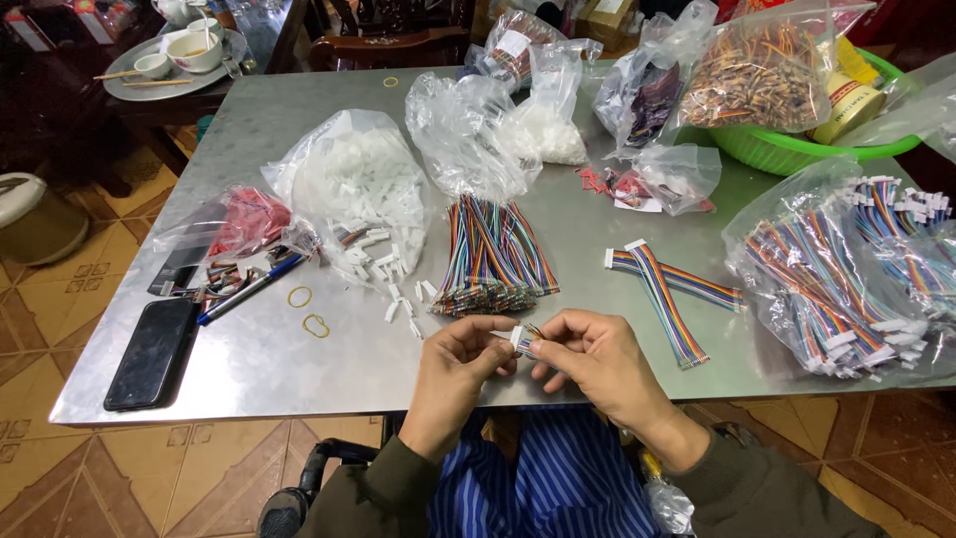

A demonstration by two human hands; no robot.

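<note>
A: Hands first. What does each one hold?

B: Left hand [460, 357] pinches a small white connector housing [517, 339] between thumb and fingertips. Right hand [588, 357] is curled narrow, fingertips meeting the same piece from the other side. A few thin coloured wires [534, 330] stick out of it, between the two hands.

A: Position of that piece?

B: Just above the near edge of the metal table [299, 374], in front of the person's body, lifted off the surface.

A: Nearest items?

B: A bundle of multicoloured wires [490, 261] lies straight ahead of the hands, its cut ends pointing toward them. Loose white housings [398, 291] are scattered just left of it, spilling from an open clear bag of white housings [358, 189].

A: To the right?

B: Two finished ribbon cables [665, 289], crossed over each other, white plugs at their far ends. Beyond them, a large clear bag of the same cables [832, 289].

A: Left side?

B: A black phone [152, 352] lies flat near the corner. A blue pen [249, 289] sits beside it, with two yellow rubber bands [307, 311] close by. A bag with red parts [244, 219] is further back.

A: Far edge?

B: A green basin [797, 147] holds a bag of brownish wires; contents otherwise too cluttered to tell.
</note>
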